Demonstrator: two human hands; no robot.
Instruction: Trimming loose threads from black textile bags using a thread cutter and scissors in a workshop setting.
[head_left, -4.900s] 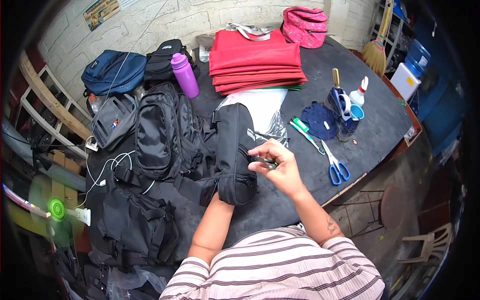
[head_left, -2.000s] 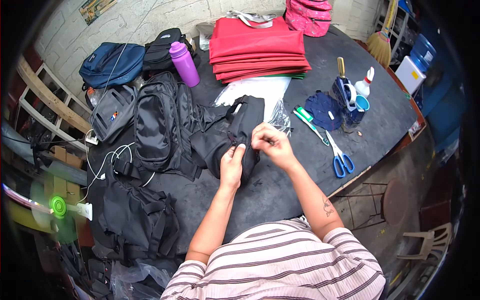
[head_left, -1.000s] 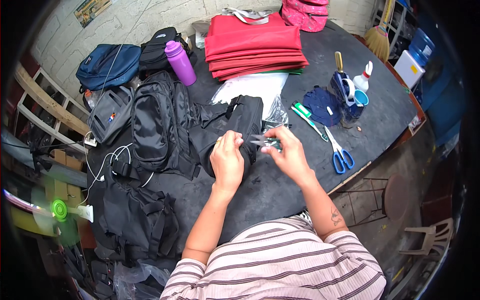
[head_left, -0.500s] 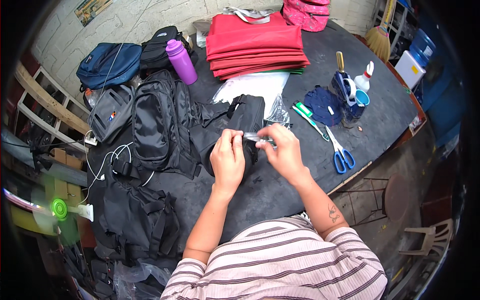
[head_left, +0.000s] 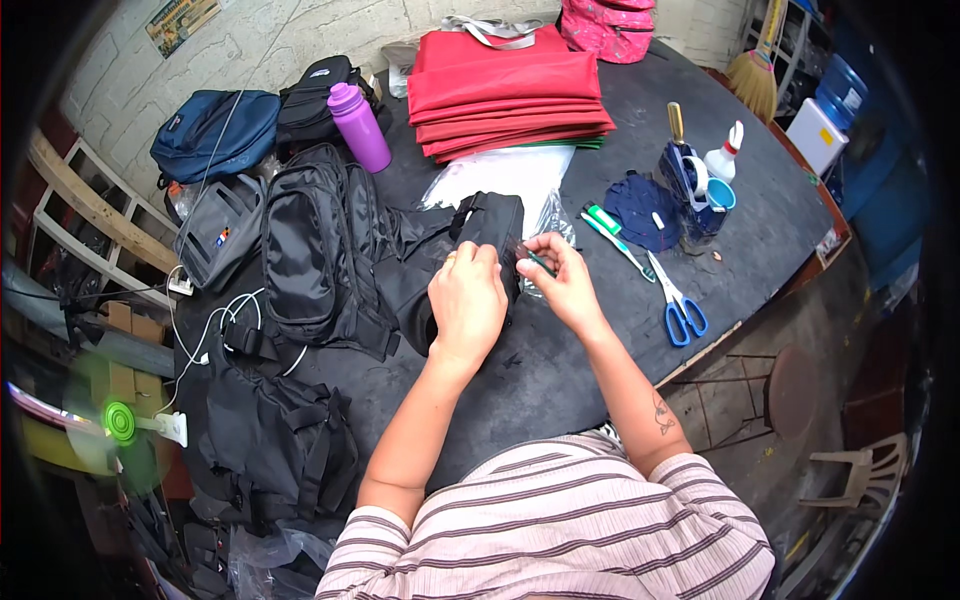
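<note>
Black fabric lies under my left hand (head_left: 468, 300), its fingers curled over the bag (head_left: 499, 215); whether they pinch anything, I cannot tell. My right hand (head_left: 553, 270), just beside it, pinches green-handled snips (head_left: 541, 263). Change: half a second ago, pale blades met my left fingertips; now my left hand has turned over the bag and the snips point less clearly. Judgement: no cut can be confirmed; work stays at the bag's right side. Bag: matt, boxy, black webbing (head_left: 462, 213) at its left; set inboard of the table's (head_left: 545, 395) near edge. Beyond: white sheet (head_left: 500, 172), then red stack (head_left: 505, 90) toward the far edge. Scissors (head_left: 681, 305): near the right-hand edge.
</note>
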